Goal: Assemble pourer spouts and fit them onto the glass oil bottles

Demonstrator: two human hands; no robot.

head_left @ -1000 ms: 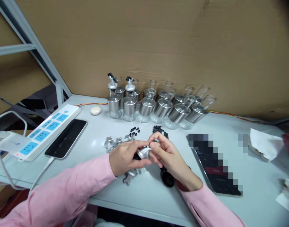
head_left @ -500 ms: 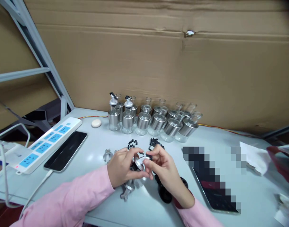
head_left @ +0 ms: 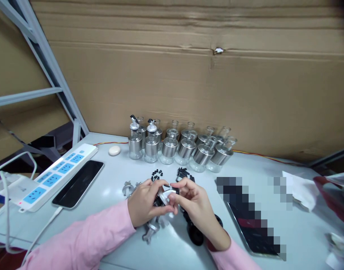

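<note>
Between my two hands is a silver bottle pourer with a black part at its spout end. My left hand is closed round its wide base, thumb below and fingers above. My right hand pinches the black end of the spout, its fingertips partly hiding it. Just behind the hands lie small black plugs and a heap of black flip caps. More silver pourer parts lie under and left of my left hand. Round black pieces sit beneath my right wrist.
Several glass bottles with steel bands stand in rows at the back; two wear pourers. At left lie a power strip, a charging phone and a white round case. A dark tablet lies at right, near white paper.
The view has tilted slightly upward. Both hands keep hold of the pourer, which has turned a little between them; my right fingers have shifted slightly at the spout.
</note>
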